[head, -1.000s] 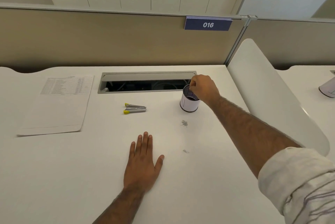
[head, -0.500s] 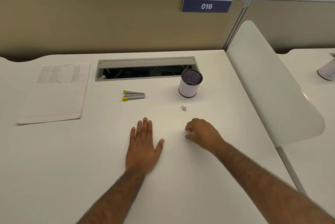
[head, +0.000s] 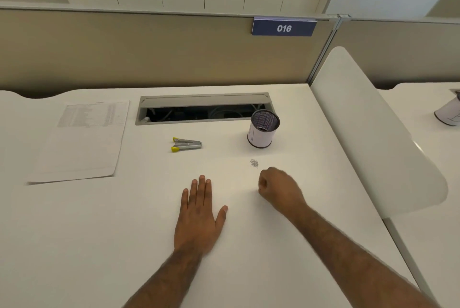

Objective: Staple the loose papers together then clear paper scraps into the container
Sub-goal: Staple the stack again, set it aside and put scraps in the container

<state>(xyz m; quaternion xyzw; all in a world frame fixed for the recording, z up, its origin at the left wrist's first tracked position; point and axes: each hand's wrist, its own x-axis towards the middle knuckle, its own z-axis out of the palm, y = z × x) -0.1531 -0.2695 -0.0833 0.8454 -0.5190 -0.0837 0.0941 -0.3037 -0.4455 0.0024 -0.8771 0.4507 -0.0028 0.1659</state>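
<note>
While the left hand (head: 199,218) lies flat and open on the worktop (head: 74,245), holding nothing, the right hand (head: 278,189) beside it is curled into a loose fist; whether it pinches a scrap cannot be told. Just beyond its knuckles sits a small cluster of scraps (head: 254,163), still to be cleared. Farther back stands the mesh container (head: 262,129), well apart from both hands, with the stapler (head: 186,144) to its left. Far left, the papers (head: 82,140) lie squared in one stack, so the stapling looks done.
</note>
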